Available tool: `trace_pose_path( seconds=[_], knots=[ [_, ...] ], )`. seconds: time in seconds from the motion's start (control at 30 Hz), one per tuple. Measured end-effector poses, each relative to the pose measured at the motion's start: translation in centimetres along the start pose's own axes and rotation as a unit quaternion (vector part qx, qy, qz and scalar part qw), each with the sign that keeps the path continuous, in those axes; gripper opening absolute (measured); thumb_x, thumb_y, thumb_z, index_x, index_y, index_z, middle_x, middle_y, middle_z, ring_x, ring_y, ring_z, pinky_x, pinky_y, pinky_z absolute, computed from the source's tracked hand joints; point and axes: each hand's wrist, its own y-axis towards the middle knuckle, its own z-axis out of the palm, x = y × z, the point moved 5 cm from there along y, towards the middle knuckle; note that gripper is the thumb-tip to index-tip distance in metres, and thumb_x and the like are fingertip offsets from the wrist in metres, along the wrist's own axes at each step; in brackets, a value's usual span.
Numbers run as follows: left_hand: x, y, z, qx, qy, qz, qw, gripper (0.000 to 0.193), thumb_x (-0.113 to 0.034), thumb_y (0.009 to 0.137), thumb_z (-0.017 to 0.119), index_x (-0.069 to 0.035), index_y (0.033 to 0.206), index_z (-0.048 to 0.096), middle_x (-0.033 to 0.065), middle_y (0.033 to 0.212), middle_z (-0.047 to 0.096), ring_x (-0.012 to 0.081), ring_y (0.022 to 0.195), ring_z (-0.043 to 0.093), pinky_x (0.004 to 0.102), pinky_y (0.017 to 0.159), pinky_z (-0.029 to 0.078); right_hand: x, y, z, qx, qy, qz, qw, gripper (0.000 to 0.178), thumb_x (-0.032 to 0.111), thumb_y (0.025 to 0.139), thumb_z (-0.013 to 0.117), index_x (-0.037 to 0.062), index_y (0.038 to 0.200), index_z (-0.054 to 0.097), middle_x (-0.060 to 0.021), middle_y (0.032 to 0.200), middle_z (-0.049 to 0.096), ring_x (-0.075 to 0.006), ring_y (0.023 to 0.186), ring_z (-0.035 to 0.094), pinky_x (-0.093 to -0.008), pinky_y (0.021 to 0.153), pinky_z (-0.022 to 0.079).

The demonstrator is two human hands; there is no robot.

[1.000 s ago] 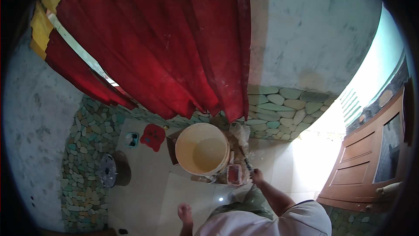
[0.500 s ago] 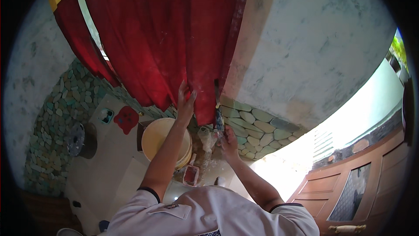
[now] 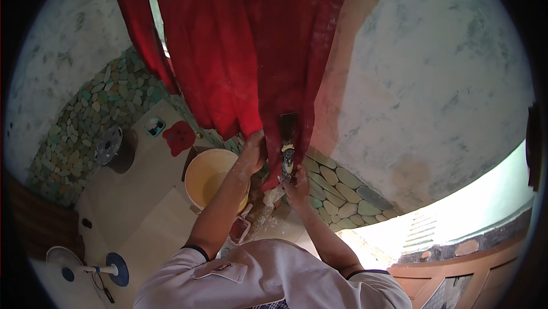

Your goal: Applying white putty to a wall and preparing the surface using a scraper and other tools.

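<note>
A long red curtain (image 3: 228, 52) hangs in front of me. Near its lower edge my left hand (image 3: 253, 152) grips the cloth, its fingertips partly hidden in the folds. My right hand (image 3: 297, 188) is closed round the dirty handle of a putty knife (image 3: 288, 152). The knife points upward, its wide dark blade in front of the curtain's lower right part. Left of my hands, a round cream bucket (image 3: 197, 180) stands on the floor, partly covered by my left forearm.
A red stool-like piece (image 3: 178, 138), a dark round container (image 3: 117, 148) and a standing fan (image 3: 117, 269) are at the left. Below my hands lie a small reddish tray (image 3: 239, 230) and a whitish plastic bag (image 3: 274, 196). Stone cladding (image 3: 342, 192) runs along the wall; a wooden door (image 3: 491, 269) is lower right.
My left hand has gone from spread fingers before the curtain to gripping its lower part. The putty knife's blade has turned from edge-on to flat. The whole view has shifted.
</note>
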Motion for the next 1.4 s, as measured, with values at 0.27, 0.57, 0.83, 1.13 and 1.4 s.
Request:
trace_pose_path(
  seconds=[0.27,0.57,0.83,1.13,1.4],
  knots=[
    [-1.5,-1.9,3.6,0.057,0.073,0.007,0.996,0.033,-0.013,0.087,0.065,-0.003,0.117,0.057,0.0055,0.109,0.064,0.0151,0.098,0.061,0.0307,0.088,0.047,6.8,0.3,2.5,0.085,-0.185,-0.066,0.977,0.031,0.019,0.087,0.066,-0.0004,0.106,0.05,-0.0093,0.081,0.059,-0.0155,0.069,0.055,-0.0315,0.062,0.047],
    [-2.4,-3.1,6.6,-0.01,0.239,0.129,0.962,0.011,-0.005,0.087,0.065,0.0,0.097,0.067,0.0021,0.091,0.068,0.0066,0.08,0.06,0.0231,0.073,0.049,5.3,0.4,3.8,0.144,0.057,0.091,0.984,0.035,0.019,0.085,0.067,-0.0038,0.106,0.051,-0.0114,0.085,0.06,-0.0199,0.074,0.059,-0.0359,0.067,0.048],
    [-4.7,-3.1,4.5,-0.07,0.171,0.153,0.971,0.016,-0.004,0.086,0.064,-0.001,0.102,0.066,0.0021,0.093,0.068,0.0079,0.08,0.061,0.0231,0.073,0.05,8.8,2.5,-0.5,0.093,-0.155,-0.083,0.98,0.03,0.021,0.091,0.06,0.0026,0.115,0.054,-0.0017,0.092,0.058,-0.0088,0.076,0.055,-0.0209,0.064,0.046],
    [-3.7,-2.6,5.1,-0.062,0.133,0.177,0.973,0.019,-0.002,0.088,0.061,-0.002,0.108,0.062,0.0017,0.099,0.066,0.0083,0.085,0.06,0.0233,0.077,0.048,3.4,4.5,1.2,0.164,0.244,0.253,0.922,0.022,0.018,0.095,0.057,0.0069,0.113,0.058,0.0027,0.099,0.062,-0.0061,0.085,0.056,-0.0226,0.075,0.046],
    [-4.3,-3.8,6.4,-0.098,0.221,0.281,0.929,0.016,-0.001,0.091,0.057,-0.001,0.106,0.061,0.0025,0.101,0.065,0.0062,0.089,0.057,0.0227,0.079,0.046,8.7,2.3,2.1,0.208,-0.02,0.001,0.978,0.008,0.004,0.089,0.062,-0.0019,0.094,0.065,-0.0004,0.091,0.061,-0.0046,0.078,0.055,-0.0173,0.067,0.043]
  ],
)
